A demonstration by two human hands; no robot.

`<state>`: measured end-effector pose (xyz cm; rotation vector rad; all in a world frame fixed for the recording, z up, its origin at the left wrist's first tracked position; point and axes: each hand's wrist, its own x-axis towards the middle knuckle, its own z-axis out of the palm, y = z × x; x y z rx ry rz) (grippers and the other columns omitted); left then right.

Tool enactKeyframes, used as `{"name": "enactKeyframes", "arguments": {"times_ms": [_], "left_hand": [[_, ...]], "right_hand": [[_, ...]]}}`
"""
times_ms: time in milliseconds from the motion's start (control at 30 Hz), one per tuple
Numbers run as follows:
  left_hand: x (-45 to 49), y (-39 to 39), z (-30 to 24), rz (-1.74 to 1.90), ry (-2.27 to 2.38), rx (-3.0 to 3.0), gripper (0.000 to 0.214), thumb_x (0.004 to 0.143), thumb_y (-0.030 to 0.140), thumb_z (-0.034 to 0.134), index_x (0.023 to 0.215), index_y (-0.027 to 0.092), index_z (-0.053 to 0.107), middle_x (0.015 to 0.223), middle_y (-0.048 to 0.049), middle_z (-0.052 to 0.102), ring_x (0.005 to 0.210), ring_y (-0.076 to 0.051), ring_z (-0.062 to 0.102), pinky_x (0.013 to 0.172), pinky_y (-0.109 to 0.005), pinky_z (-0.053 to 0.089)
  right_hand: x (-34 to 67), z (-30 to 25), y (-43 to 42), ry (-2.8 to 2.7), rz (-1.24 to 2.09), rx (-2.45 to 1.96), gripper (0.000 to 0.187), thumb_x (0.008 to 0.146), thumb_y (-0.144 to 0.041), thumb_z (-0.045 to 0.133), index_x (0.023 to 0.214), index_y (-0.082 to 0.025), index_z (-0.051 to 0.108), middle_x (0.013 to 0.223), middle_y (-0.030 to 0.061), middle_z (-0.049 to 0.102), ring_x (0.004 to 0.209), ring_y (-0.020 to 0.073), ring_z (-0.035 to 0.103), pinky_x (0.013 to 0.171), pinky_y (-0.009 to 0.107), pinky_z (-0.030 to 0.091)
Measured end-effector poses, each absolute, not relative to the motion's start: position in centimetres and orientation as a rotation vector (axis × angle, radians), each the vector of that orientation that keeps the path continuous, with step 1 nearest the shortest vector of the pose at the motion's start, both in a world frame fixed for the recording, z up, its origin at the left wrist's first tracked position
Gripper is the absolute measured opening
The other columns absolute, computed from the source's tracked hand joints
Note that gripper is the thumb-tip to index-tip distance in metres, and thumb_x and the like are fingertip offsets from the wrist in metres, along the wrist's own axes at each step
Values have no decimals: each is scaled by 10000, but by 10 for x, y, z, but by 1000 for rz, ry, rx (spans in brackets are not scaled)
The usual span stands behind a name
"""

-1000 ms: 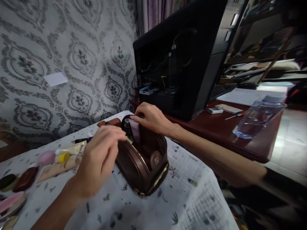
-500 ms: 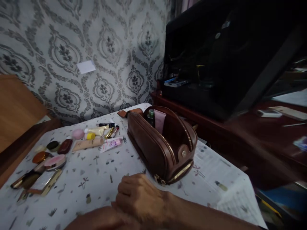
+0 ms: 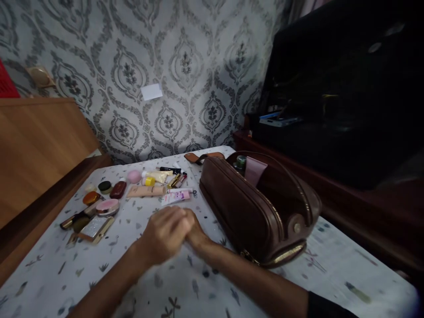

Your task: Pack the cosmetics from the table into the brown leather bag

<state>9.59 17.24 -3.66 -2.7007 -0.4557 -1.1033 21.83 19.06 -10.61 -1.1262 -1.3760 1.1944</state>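
Observation:
My left hand (image 3: 165,234) and my right hand (image 3: 194,227) are together above the front middle of the table, slightly blurred. The left hand's fingers are curled closed against the right hand, which lies mostly behind them. The right hand's fingers are hidden. Right of them stands a brown makeup bag (image 3: 238,207), unzipped, its top gaping. Inside it, a pink tube (image 3: 255,171) and a green-capped bottle (image 3: 240,162) stick up. Just beyond my hands lies a small white and pink tube (image 3: 176,197), near a beige tube (image 3: 145,191).
More cosmetics lie at the left: a pink compact (image 3: 107,206), a palette (image 3: 96,229), a dark red case (image 3: 118,190), a black-lidded jar (image 3: 105,187) and a pink sponge (image 3: 134,176). A wooden panel (image 3: 43,150) borders the left. A television (image 3: 331,97) stands at the right.
The view has turned left and the bag now sits further right in it. My hands have lifted forward from the table's near edge, and the left hand now shows clearly against the right.

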Motion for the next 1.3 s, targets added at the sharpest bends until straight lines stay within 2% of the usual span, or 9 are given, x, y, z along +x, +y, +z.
{"name": "enactKeyframes", "arguments": {"times_ms": [100, 233, 333, 433, 567, 867, 1000, 1167, 1300], "left_hand": [[85, 222, -66, -947, -847, -2600, 225, 925, 82, 390, 927, 201, 581, 793, -47, 640, 739, -202, 620, 650, -320, 530], [53, 263, -102, -881, -1387, -2493, 197, 996, 247, 410, 1079, 190, 579, 1083, -117, 656, 1058, -259, 608, 944, -437, 517], [39, 286, -115, -877, -1650, -2331, 381, 1007, 335, 411, 1331, 150, 483, 1393, -205, 536, 1316, -313, 490, 1096, -537, 408], [34, 304, -120, -812, -1933, -2191, 547, 1012, 424, 371, 1464, 114, 380, 1548, -264, 389, 1459, -384, 346, 1139, -626, 314], [32, 313, -116, -663, -2154, -2145, 658, 999, 529, 338, 1511, 117, 360, 1552, -260, 419, 1480, -429, 318, 1137, -653, 283], [63, 294, -87, -484, -2141, -2223, 744, 965, 591, 412, 1518, 100, 326, 1404, -265, 558, 1302, -405, 524, 1031, -548, 426], [87, 283, -83, -510, -1996, -2320, 645, 961, 539, 490, 1452, 126, 420, 1364, -228, 568, 1258, -364, 552, 1038, -492, 430], [90, 295, -70, -572, -1820, -2441, 385, 1026, 439, 386, 1270, 207, 573, 1233, -121, 629, 1192, -263, 585, 983, -382, 486], [68, 326, -61, -578, -1745, -2425, 407, 1030, 346, 368, 1370, 173, 510, 1473, -167, 493, 1399, -301, 415, 1135, -478, 368]], "right_hand": [[219, -113, 193, -1387, 1170, -1143, 354, 857, -221, 490, 506, -209, 446, 450, -43, 420, 458, 103, 394, 480, 238, 304], [223, -117, 188, -1468, 1124, -1108, 412, 885, -371, 493, 506, -216, 460, 435, -43, 419, 429, 101, 384, 472, 246, 302], [225, -118, 184, -1498, 1123, -1102, 425, 884, -433, 480, 515, -223, 460, 428, -45, 408, 410, 105, 385, 460, 252, 309], [224, -116, 183, -1499, 1141, -1110, 433, 880, -463, 490, 520, -224, 461, 435, -41, 410, 421, 111, 409, 467, 252, 332], [224, -114, 182, -1497, 1157, -1130, 448, 867, -496, 495, 514, -222, 461, 446, -33, 427, 424, 109, 405, 460, 251, 338], [224, -119, 186, -1514, 1154, -1123, 466, 853, -542, 509, 518, -220, 481, 438, -40, 416, 410, 107, 402, 447, 252, 331], [225, -120, 187, -1525, 1144, -1126, 498, 850, -577, 525, 512, -213, 493, 434, -35, 433, 416, 102, 397, 460, 253, 330], [227, -119, 187, -1538, 1158, -1123, 510, 850, -582, 534, 504, -211, 489, 438, -27, 447, 428, 102, 400, 467, 252, 325], [228, -119, 188, -1555, 1158, -1116, 515, 860, -572, 538, 500, -207, 491, 436, -25, 452, 431, 102, 409, 479, 251, 335]]}}
